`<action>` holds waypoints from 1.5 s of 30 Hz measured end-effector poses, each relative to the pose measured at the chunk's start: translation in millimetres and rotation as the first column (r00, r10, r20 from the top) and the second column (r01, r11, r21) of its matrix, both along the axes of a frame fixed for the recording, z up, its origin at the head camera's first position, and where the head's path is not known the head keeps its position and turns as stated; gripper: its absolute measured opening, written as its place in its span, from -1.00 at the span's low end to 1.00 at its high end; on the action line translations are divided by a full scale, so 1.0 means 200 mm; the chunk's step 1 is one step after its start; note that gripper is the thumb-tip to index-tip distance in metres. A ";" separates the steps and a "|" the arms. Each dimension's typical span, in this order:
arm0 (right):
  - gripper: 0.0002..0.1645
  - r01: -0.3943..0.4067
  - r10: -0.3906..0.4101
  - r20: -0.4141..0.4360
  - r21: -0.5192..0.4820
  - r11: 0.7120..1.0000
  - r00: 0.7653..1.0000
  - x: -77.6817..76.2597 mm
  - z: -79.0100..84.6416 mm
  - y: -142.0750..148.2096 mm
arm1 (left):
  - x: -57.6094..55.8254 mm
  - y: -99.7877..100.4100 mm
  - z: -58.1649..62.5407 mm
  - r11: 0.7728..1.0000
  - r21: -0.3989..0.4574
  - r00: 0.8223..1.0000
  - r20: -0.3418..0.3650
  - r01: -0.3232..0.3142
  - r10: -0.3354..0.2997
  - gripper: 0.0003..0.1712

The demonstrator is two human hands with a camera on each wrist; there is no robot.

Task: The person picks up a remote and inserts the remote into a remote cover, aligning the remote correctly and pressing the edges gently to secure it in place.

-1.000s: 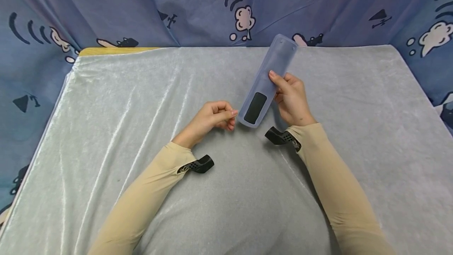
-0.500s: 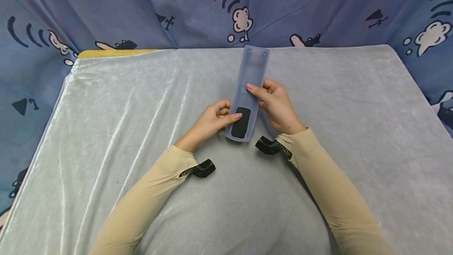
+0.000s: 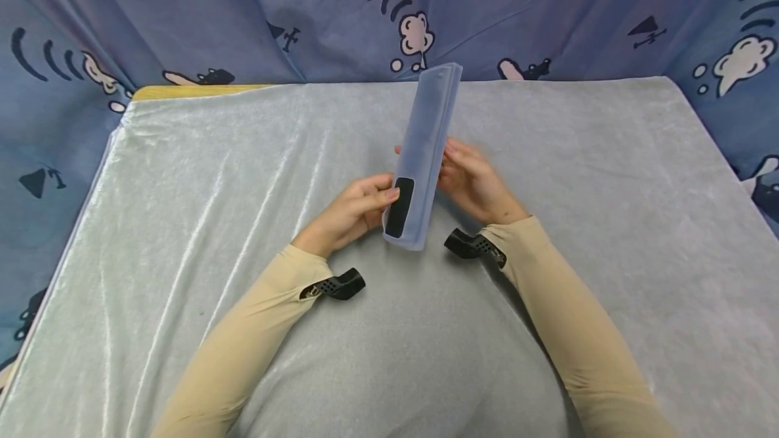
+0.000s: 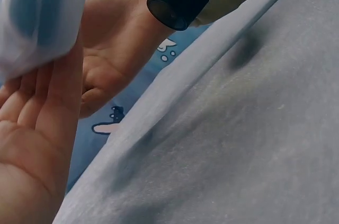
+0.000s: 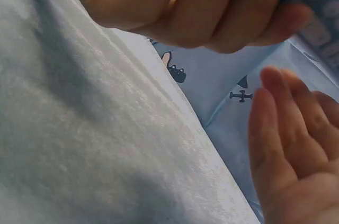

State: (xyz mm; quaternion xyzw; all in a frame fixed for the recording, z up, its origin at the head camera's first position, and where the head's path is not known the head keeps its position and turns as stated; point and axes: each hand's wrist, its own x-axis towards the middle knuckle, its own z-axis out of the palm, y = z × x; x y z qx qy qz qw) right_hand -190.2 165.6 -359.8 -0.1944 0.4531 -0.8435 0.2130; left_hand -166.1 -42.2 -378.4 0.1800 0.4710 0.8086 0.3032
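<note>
A long frosted blue plastic case (image 3: 422, 127) with a black rectangle (image 3: 399, 208) near its close end is held off the table, tilted upright. My left hand (image 3: 349, 211) grips its lower left edge, thumb on the black rectangle and fingers beneath. From the right, my right hand (image 3: 477, 184) holds the case, thumb by the right edge and fingers behind; one fingertip peeks past the left edge. In the left wrist view, left fingers lie under the case end (image 4: 47, 12). Pale rounded key-like shapes on a dark ground show on its other side in the right wrist view.
A table under grey velvety cloth (image 3: 243, 174) spreads all around. Its yellow edge (image 3: 195, 92) shows at the back left. Blue printed curtains (image 3: 341, 12) hang behind and at the sides. Black wrist cameras (image 3: 343, 284) protrude from both tan sleeves.
The case moved left and down toward my left hand, which took hold of its near end. It then turned on its long axis, showing its right side, while my right fingers moved behind it.
</note>
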 end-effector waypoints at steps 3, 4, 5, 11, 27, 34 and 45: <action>-0.40 -0.066 0.067 -0.020 0.028 0.997 0.998 0.00 -0.01 0.00 | 0.00 0.00 0.01 0.999 0.005 0.999 -0.002 0.051 -0.051 -0.55; -0.36 -0.070 0.071 -0.024 0.039 0.997 0.997 0.00 -0.01 0.00 | 0.01 0.00 0.01 0.998 -0.001 0.998 -0.001 0.062 -0.062 -0.53; -0.35 -0.067 0.068 -0.024 0.039 0.997 0.997 0.01 -0.01 0.00 | 0.01 0.00 0.01 0.998 -0.009 0.998 0.002 0.068 -0.068 -0.51; -0.47 0.027 -0.027 0.024 0.017 0.999 0.999 0.02 -0.01 -0.01 | 0.01 0.00 0.01 0.993 -0.054 0.994 0.007 0.105 -0.105 -0.51; -0.44 0.247 -0.253 0.066 0.086 0.965 0.965 0.02 -0.01 -0.07 | -0.02 0.00 0.01 0.962 -0.258 0.993 -0.097 -0.090 0.067 -0.56; -0.77 0.318 -0.341 0.051 0.256 0.913 0.938 0.02 -0.01 -0.08 | -0.02 0.01 0.01 0.933 -0.230 0.958 -0.143 -0.275 0.247 -0.61; -0.79 0.347 -0.395 -0.027 0.535 0.771 0.918 0.03 0.00 -0.11 | -0.02 0.03 0.02 0.851 -0.385 0.927 -0.256 -0.357 0.273 -0.79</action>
